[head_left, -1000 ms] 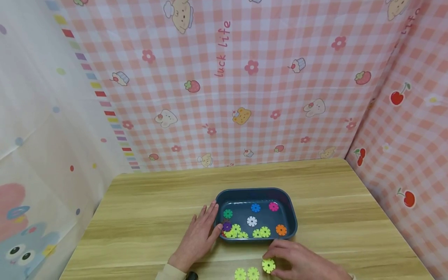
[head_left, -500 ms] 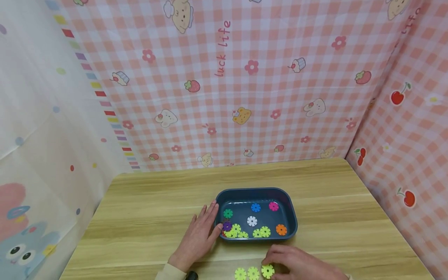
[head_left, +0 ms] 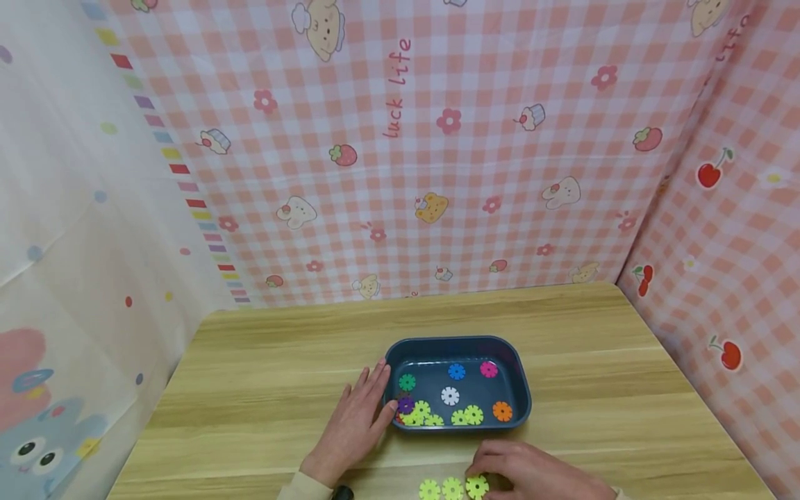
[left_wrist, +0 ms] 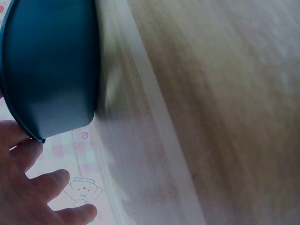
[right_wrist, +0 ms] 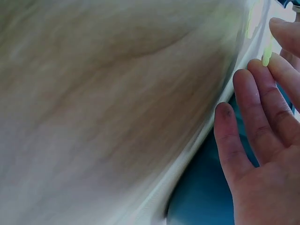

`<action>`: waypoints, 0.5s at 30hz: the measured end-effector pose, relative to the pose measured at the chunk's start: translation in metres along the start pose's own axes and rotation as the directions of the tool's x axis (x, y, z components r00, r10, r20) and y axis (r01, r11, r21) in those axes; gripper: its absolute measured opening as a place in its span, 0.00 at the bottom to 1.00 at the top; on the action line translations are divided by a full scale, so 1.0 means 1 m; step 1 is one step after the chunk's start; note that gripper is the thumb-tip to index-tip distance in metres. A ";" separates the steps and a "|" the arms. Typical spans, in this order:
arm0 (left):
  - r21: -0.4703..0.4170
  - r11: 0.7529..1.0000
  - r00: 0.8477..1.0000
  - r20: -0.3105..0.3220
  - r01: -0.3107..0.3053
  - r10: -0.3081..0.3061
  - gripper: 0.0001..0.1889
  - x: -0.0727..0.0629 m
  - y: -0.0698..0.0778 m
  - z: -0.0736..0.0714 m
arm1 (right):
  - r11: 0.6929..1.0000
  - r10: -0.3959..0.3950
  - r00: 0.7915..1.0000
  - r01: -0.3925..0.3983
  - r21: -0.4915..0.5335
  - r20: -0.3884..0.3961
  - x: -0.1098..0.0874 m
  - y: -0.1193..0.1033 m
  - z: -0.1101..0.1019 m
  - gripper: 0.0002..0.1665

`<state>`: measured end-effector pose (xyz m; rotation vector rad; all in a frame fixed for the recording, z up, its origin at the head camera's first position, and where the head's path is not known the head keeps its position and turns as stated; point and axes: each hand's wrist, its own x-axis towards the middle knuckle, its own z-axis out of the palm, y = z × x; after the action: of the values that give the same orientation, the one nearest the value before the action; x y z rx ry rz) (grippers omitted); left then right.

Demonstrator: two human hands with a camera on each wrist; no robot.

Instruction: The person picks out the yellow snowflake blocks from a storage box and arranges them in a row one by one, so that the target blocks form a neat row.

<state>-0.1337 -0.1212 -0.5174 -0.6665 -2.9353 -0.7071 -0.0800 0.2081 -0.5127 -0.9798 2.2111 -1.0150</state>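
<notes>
In the head view, a yellow-green notched building disc [head_left: 477, 487] is pinched between the thumb and fingers of my right hand [head_left: 537, 473], low over the table near its front. Two matching discs [head_left: 440, 489] lie side by side just left of it. The right wrist view catches the pinched disc [right_wrist: 267, 55] edge-on at the fingertips. My left hand [head_left: 352, 425] rests along the left side of a dark blue tray [head_left: 450, 339], fingers extended and thumb at the rim. The left wrist view has these fingertips at the tray's corner [left_wrist: 40, 139].
Inside the tray are several yellow-green discs [head_left: 473, 414], plus green, blue, pink, white [head_left: 450, 396], orange [head_left: 502, 411] and purple ones. A small black object [head_left: 342, 493] sits by the left sleeve. Patterned cloth [head_left: 400, 173] hangs behind and beside the wooden table [head_left: 281, 368].
My right hand has lowered the pinched disc toward the front of the table and slightly left, bringing it level with the two discs there. My left hand and the tray have stayed put.
</notes>
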 end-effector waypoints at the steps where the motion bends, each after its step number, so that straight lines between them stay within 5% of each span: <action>1: 0.000 1.000 1.000 0.000 0.000 0.000 0.32 0.000 0.000 0.000 | 1.000 -0.002 1.000 0.002 -0.001 -0.001 0.000 0.000 0.000 0.19; 15: -0.005 1.000 1.000 0.001 -0.006 0.006 0.32 0.001 0.000 0.000 | 0.997 -0.037 0.999 0.037 -0.061 -0.009 0.001 0.002 0.000 0.18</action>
<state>-0.1343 -0.1208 -0.5170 -0.6762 -2.9316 -0.7135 -0.0814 0.2080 -0.5147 -1.0481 2.2520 -0.9760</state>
